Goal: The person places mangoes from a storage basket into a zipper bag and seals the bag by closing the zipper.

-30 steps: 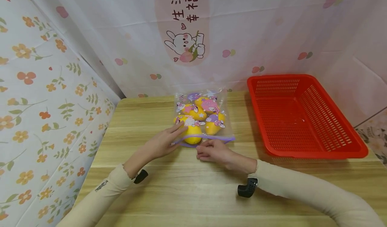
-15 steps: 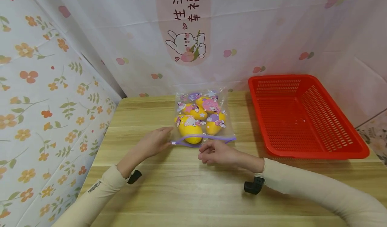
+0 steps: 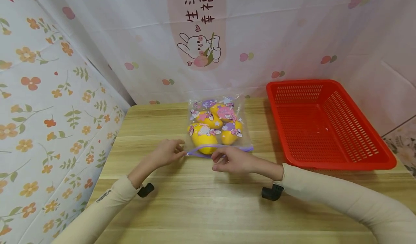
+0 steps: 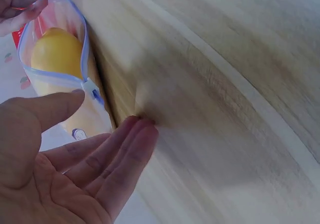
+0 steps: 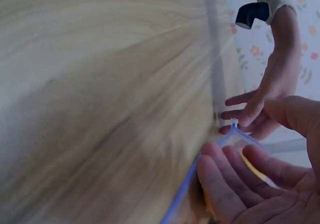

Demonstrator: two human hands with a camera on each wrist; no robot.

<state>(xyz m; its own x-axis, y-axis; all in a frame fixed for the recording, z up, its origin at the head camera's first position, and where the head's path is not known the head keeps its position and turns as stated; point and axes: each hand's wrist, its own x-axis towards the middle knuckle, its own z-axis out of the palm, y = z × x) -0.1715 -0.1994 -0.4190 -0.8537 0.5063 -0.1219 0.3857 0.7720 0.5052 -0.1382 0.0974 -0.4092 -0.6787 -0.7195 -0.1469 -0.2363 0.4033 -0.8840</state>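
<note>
A clear zip bag (image 3: 246, 137) printed with pink and purple cartoons lies on the table, with several yellow fruits (image 3: 204, 140) inside. Its purple zip edge faces me, and the left wrist view shows the mouth gaping around one fruit (image 4: 57, 51). My left hand (image 3: 164, 153) is at the bag's left corner, thumb close beside the white slider (image 4: 91, 89); whether they touch I cannot tell. The fingers are loosely bent and grip nothing visible. At the middle of the zip edge is my right hand (image 3: 238, 160), thumb apart from relaxed fingers (image 5: 235, 176), partly covering the edge.
A red slotted plastic basket (image 3: 338, 161) stands on the right of the wooden table (image 3: 195, 208). Printed cloth (image 3: 143, 27) hangs behind the table, and a floral cloth (image 3: 58, 128) hangs along the left side.
My left hand has come off the bag's left side and down to the slider corner. My right fingers have loosened and spread at the zip edge. The bag has barely moved.
</note>
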